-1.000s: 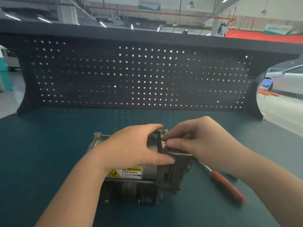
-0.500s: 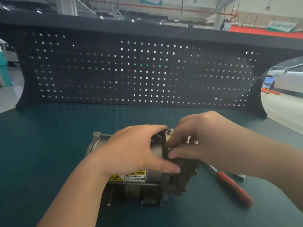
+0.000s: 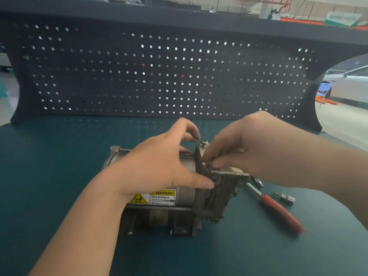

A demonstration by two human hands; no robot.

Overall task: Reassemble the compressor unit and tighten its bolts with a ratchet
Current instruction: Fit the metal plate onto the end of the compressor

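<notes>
**Compressor unit: end cover being held against housing**

Lying on its side on the dark teal rubber-matted workbench top, cylinder axis running left to right: the silver cylindrical metal compressor unit, yellow-and-white "WARNING Hot surface" label facing the camera.

Resting over the top of the cylinder: the left hand, thumb pressing against the near edge of the dark finned cast-metal end cover, index finger lifted and curled above the housing without touching (remaining fingers hidden behind the hand, so grip on the far side not determinable).

Pinching the upper edge of the end cover from the right: the right hand, fingertips curled down onto the flat plate at the top of the cover, just beside the flange.

Sitting flush against the right end of the housing: the end cover, fins pointing down and right.

Protruding upward at the top of the flange, between the two hands: a small silver bolt head.

Lying on the mat to the right of the unit, untouched: the red-handled steel ratchet, head partly hidden behind the cover, and near it a small silver socket bit.

Standing behind the bench: a dark perforated metal pegboard back panel.
</notes>
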